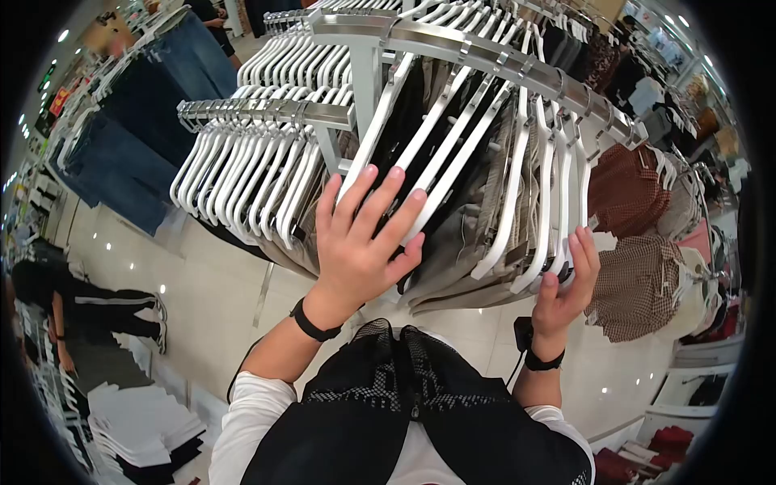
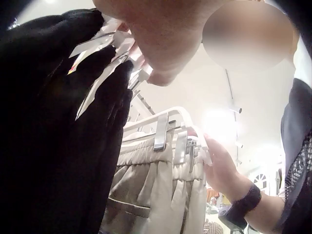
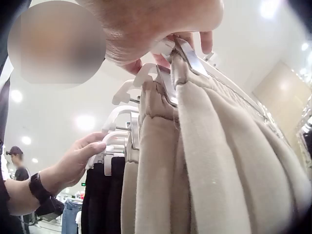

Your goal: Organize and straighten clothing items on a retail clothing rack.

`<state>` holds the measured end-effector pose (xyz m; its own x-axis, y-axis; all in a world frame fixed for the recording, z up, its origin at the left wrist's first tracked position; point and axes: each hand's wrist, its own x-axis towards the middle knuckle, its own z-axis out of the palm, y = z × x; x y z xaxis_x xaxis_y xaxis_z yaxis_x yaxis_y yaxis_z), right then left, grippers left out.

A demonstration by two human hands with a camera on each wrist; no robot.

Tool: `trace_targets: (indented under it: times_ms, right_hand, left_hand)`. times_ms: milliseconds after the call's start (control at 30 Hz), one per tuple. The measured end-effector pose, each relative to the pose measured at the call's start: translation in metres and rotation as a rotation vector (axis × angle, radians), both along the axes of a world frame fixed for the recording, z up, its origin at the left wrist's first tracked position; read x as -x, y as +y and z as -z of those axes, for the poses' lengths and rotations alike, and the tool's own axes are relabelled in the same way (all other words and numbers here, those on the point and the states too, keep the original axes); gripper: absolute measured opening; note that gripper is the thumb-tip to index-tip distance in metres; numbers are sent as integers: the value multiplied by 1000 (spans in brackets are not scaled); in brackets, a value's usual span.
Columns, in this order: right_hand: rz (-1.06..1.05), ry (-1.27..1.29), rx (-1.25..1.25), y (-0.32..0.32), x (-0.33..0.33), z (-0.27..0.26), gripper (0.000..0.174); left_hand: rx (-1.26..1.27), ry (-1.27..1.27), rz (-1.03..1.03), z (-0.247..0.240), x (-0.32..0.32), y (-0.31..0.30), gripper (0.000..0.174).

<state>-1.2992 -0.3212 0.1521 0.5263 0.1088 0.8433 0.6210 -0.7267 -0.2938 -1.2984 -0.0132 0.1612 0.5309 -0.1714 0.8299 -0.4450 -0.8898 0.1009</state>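
Left hand point(image 1: 356, 259) rests straight-fingered on white hangers point(image 1: 466, 153), right hand point(image 1: 566, 293) grips outer hangers point(image 1: 544, 202); best shift them level, hooks point(image 1: 559, 83) seated on rail point(image 1: 525, 71).

It is bright all round us in here, small ceiling lights point(image 1: 63, 35) burning white along the outer edges of the head view and glinting off the glossy floor point(image 1: 206, 303), while that round picture bends the rails and falls to black at its corners. From the left wrist, overhead glare point(image 2: 219, 122) bleaches the ceiling point(image 2: 187, 95) and the black cloth point(image 2: 48, 141) sinks into murk; from the right, the beige trousers point(image 3: 219, 146) look softly lit, and a blurred oval point(image 3: 56, 44) smears one upper corner.
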Motion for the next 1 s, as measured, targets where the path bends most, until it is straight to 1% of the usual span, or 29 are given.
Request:
trace_targets:
  times_ms: [100, 133, 233, 333, 433, 467, 567, 600, 633, 700, 733, 767, 833, 867, 967, 1000]
  right_hand:
    - [191, -3, 112, 7, 14, -12, 52]
    - [218, -17, 134, 10, 19, -16, 56]
    - [101, -32, 116, 44, 31, -36, 58]
    - [124, 196, 329, 82, 31, -55, 66]
    - [193, 189, 411, 82, 33, -47, 64]
    - [182, 202, 375, 82, 35, -48, 60]
    - [176, 231, 242, 85, 37, -45, 57]
    - [199, 273, 257, 89, 39, -50, 58]
    - [181, 271, 331, 90, 37, -50, 60]
    - [140, 261, 478, 91, 32, -50, 63]
    - [146, 243, 460, 93, 33, -52, 67]
    - [146, 232, 442, 89, 34, -51, 67]
    - [151, 206, 407, 72, 37, -46, 67]
    - [190, 193, 361, 66, 40, -45, 66]
    - [406, 122, 372, 56, 44, -42, 63]
    - [381, 125, 322, 50, 44, -38, 61]
  left_hand:
    - [2, -13, 62, 2, -7, 13, 47]
    - [15, -26, 73, 1, -10, 18, 47]
    - [-17, -37, 81, -1, -15, 28, 45]
    - [-27, -10, 98, -1, -16, 31, 41]
    - [-1, 15, 121, -1, -16, 35, 40]
    - [11, 25, 127, -1, -16, 35, 40]
    - [-64, -15, 110, -8, -5, 17, 41]
    - [-100, -27, 187, -5, 0, 7, 43]
    - [-55, 84, 301, -13, 11, -2, 50]
    - [-47, 141, 252, -20, 9, -17, 55]
    - [-63, 146, 201, -19, -1, -19, 60]
    - [-40, 172, 179, -21, -5, -19, 58]
    - [-77, 143, 162, -16, -8, -12, 55]
    - [-15, 130, 168, -12, -12, -10, 54]
    - [-86, 74, 92, -15, -16, -1, 53]
    - [-99, 69, 77, -15, -15, -3, 51]
